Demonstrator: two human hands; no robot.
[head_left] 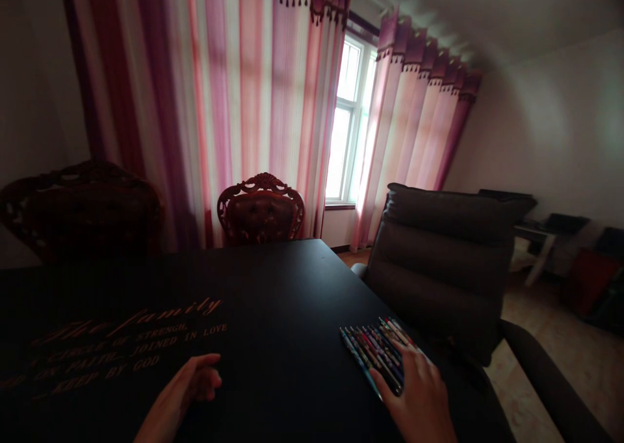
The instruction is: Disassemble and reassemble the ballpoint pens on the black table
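Note:
Several slim pens lie side by side in a row on the dark table, near its right edge. Their barrels are of mixed colours, and most tips point away from me. Over the near right end of the row rests my right hand, thumb and fingers spread apart, the thumb by the blue pen on the left. Part of the row is hidden beneath it. My left hand hovers at the lower left by the printed lettering, with fingers loosely bent and nothing visible in it.
Gold lettering marks the table's left half. A dark padded armchair stands against the right side. Two carved wooden chairs, one in the middle and one at left, line the far side before striped curtains.

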